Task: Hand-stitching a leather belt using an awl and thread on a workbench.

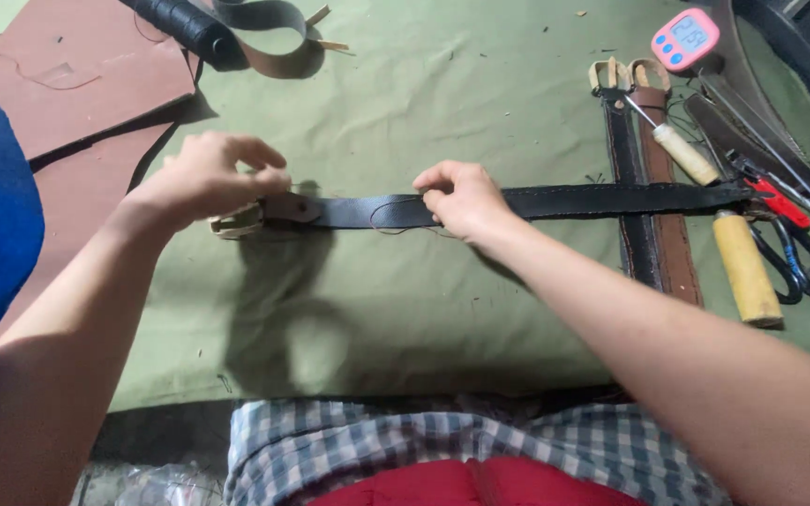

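Left hand (206,178) curled over the buckle end (236,221) of a black leather belt (555,200), fingers bent down and closed on that end, holding it against the green cloth (442,309). Directly beyond that hand, toward the far left, brown leather sheets (77,84) and a dark roll (185,26).

Between the hands, a short bare stretch of belt with a loop of dark thread (388,217) lying over it. Long axis straight across, left to right, from one hand through the other.

Right hand (466,201) resting on the belt near its middle, thumb and forefinger pinched shut, seemingly on the thread, though too fine to tell for sure.

Past the right hand, far more belt than before it, the free end crossing two upright straps (651,187) and reaching wooden-handled tools (747,272) and red-handled scissors (785,211). Right hand much nearer that long remainder; left hand only at the buckle. Pink digital timer (685,39) further off, well apart.
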